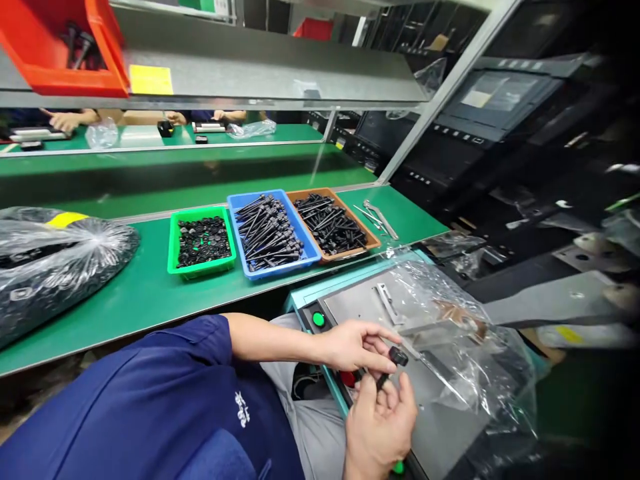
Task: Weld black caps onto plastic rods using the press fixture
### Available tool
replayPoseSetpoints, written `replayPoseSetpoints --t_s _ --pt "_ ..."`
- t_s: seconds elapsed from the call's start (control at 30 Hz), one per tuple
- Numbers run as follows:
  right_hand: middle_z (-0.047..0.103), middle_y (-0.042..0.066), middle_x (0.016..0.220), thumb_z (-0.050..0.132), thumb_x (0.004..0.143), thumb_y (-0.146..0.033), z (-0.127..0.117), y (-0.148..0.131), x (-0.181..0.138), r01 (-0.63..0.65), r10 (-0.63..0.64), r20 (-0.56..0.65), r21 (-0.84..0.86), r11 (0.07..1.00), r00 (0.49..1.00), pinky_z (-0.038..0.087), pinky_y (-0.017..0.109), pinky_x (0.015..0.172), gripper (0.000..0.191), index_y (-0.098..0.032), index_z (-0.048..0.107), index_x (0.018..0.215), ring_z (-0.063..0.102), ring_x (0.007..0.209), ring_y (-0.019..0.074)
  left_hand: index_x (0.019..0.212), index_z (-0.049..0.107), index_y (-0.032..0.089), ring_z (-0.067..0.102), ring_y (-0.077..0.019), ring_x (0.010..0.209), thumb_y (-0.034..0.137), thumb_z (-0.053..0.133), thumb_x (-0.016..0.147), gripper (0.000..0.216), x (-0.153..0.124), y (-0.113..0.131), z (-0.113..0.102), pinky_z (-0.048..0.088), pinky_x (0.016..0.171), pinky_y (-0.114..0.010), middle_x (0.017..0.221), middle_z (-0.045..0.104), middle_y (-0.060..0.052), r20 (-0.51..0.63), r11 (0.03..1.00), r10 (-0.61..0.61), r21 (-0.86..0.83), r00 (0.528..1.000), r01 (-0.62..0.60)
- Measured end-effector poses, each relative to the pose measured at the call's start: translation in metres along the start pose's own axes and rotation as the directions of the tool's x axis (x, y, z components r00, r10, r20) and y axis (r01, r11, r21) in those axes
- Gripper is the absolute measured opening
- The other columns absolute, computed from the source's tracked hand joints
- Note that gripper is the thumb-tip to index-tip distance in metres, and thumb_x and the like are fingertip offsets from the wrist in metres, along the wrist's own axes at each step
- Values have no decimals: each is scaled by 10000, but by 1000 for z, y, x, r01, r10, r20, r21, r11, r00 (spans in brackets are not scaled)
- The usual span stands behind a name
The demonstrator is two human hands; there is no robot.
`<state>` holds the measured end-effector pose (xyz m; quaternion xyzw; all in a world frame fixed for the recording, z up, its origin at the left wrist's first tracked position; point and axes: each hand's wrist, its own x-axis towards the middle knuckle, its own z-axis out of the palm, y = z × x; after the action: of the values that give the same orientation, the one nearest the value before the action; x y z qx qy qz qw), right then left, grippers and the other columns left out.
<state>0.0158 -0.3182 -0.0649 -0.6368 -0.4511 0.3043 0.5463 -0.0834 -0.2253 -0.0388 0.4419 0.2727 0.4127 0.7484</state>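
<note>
A small black plastic part with a chunky head (399, 357) and a stem is held between my two hands. My left hand (353, 343) pinches it near the head with thumb and fingers. Below, my right hand (383, 420) has its fingers curled around the lower stem, which they partly hide. Both hands are over the grey metal top of a teal machine (345, 303). A green button (319, 319) is left of my left hand, and a red button (347, 379) shows partly beneath it.
A green tray (173, 250) holds small round black pieces. Long black stemmed parts fill a blue tray (315, 257) and a brown tray (373, 243). Metal tools (383, 220) lie to the right. Clear plastic (450, 333) covers the machine's right. Co-workers' hands (70, 121) show beyond the shelf.
</note>
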Motion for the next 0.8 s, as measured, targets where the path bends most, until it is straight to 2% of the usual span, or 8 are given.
replayPoseSetpoints --t_s 0.1,0.23,0.33,0.5,0.6,0.67,0.73,0.8 --pt "630 191 1143 708 768 -573 -3 -9 7 21 -24 -95 -27 999 995 547 416 861 772 -132 477 1358 652 1007 283 1266 613 152 664 -140 771 446 875 597 776 -2 10 -3 535 811 -327 930 700 -66 10 998 48 45 999 -48" --pt "619 185 1178 684 822 -502 -15 -18 21 158 -162 -137 -35 987 977 530 410 893 664 -133 505 1345 629 1053 262 1320 585 146 684 -176 917 410 810 716 696 -7 24 -9 515 926 -327 1014 730 -99 77 944 146 288 986 -162" --pt "599 176 1213 689 824 -479 -16 -27 32 250 -256 -94 -69 966 962 547 392 848 641 -148 518 1345 623 1058 259 1372 548 158 689 -181 965 351 747 801 634 -7 30 -13 510 956 -310 1051 734 -92 130 871 161 447 978 -202" --pt "633 150 1144 689 828 -471 -9 -35 42 334 -351 -55 -203 920 935 561 377 834 454 -157 664 1155 645 996 253 1432 486 185 683 -184 1008 276 665 866 601 -3 33 -15 515 940 -287 1106 726 -91 203 771 183 578 962 -269" --pt "632 142 1170 705 819 -465 -10 -32 45 253 -266 -88 -133 958 960 561 373 861 450 -161 670 1149 655 997 248 1413 507 183 674 -189 1019 297 686 848 603 2 33 -17 512 932 -283 1109 723 -95 219 754 188 592 957 -284" --pt "643 139 1158 729 794 -481 -16 -28 48 152 -159 -158 -59 987 975 558 381 878 501 -153 657 1165 665 980 246 1323 595 181 658 -201 1039 320 716 816 539 11 29 -22 502 939 -289 1123 713 -96 183 726 205 631 962 -275" --pt "664 132 1103 761 755 -498 -25 -26 51 67 -63 -229 10 998 971 561 393 876 568 -139 641 1179 675 938 242 1189 679 165 651 -205 1015 322 710 808 413 26 21 -32 501 926 -298 1124 700 -100 66 704 209 682 976 -197" --pt "674 121 1054 794 713 -500 -33 -24 52 17 -2 -261 55 998 965 574 385 839 616 -133 627 1178 682 872 227 1121 701 145 653 -196 950 321 693 811 357 44 12 -45 503 904 -310 1087 695 -99 -101 715 157 698 982 -43"
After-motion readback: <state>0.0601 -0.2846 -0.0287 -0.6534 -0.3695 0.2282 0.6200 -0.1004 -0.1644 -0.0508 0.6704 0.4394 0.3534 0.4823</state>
